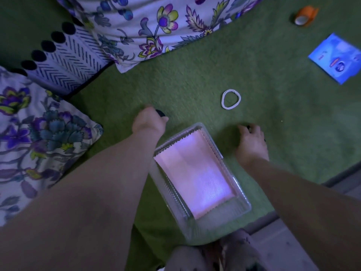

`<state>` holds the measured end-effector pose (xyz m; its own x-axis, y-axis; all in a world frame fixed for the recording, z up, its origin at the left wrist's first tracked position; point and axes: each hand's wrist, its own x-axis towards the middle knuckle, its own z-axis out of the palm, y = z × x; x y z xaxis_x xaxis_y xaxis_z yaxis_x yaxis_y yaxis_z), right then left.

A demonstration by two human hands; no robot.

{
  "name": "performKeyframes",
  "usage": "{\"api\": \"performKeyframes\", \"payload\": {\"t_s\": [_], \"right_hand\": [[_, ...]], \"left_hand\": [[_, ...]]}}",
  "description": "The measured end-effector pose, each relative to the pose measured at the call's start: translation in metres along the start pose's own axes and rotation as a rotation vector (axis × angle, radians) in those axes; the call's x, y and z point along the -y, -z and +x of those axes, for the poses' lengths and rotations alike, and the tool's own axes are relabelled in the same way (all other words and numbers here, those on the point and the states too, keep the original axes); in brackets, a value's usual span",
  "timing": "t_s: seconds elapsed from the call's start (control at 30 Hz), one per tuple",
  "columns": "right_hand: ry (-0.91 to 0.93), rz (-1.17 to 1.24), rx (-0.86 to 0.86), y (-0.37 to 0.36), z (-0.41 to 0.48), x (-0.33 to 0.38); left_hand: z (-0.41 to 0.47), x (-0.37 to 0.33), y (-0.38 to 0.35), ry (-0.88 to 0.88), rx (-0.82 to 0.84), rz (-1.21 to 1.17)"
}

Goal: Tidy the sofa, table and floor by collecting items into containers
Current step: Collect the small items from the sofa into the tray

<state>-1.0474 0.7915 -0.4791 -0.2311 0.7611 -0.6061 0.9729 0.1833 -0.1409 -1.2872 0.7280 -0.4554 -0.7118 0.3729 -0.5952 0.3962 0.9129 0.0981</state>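
A clear plastic container (243,200) with a pink cloth (195,177) inside sits on the green sofa seat between my arms. My left hand (149,120) is just beyond the container's far left corner, fingers curled round a small dark object (161,113). To the right of the container, my right hand (252,139) lies on the seat with a small dark thing (248,126) under its fingertips; the grip is unclear. A white hair tie (230,99) lies further back on the seat.
Floral cushions (156,26) and a chevron cushion with dark pompoms (64,61) crowd the left and back. A blue packet (339,57) and an orange tape roll (304,15) lie at the far right. The seat's front edge (332,180) runs along the lower right.
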Motion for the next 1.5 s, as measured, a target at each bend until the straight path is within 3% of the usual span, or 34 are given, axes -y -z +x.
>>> {"api": "performKeyframes", "payload": {"t_s": [0.3,0.5,0.73,0.9,1.13,1.33,1.5], "right_hand": [[0.011,0.179,0.02,0.031,-0.042,-0.004],[0.204,0.36,-0.13,0.05,-0.08,0.014],[0.468,0.237,-0.008,0.047,-0.099,0.041],[0.557,0.176,0.05,0.026,-0.1,0.035],[0.569,0.137,0.16,0.011,-0.1,0.032],[0.565,-0.034,0.18,0.011,-0.11,0.04],[0.443,-0.015,0.177,0.008,-0.114,0.052]], "left_hand": [[-0.062,0.015,0.031,-0.037,-0.112,-0.236],[-0.117,0.03,0.041,-0.037,-0.079,-0.398],[-0.135,0.045,0.007,-0.06,0.222,-0.101],[-0.122,0.046,-0.015,-0.116,0.181,0.155],[-0.11,0.045,-0.018,-0.217,0.081,0.308],[-0.134,0.07,0.002,-0.243,0.003,0.331],[-0.15,0.1,0.01,-0.054,0.068,0.106]]}}
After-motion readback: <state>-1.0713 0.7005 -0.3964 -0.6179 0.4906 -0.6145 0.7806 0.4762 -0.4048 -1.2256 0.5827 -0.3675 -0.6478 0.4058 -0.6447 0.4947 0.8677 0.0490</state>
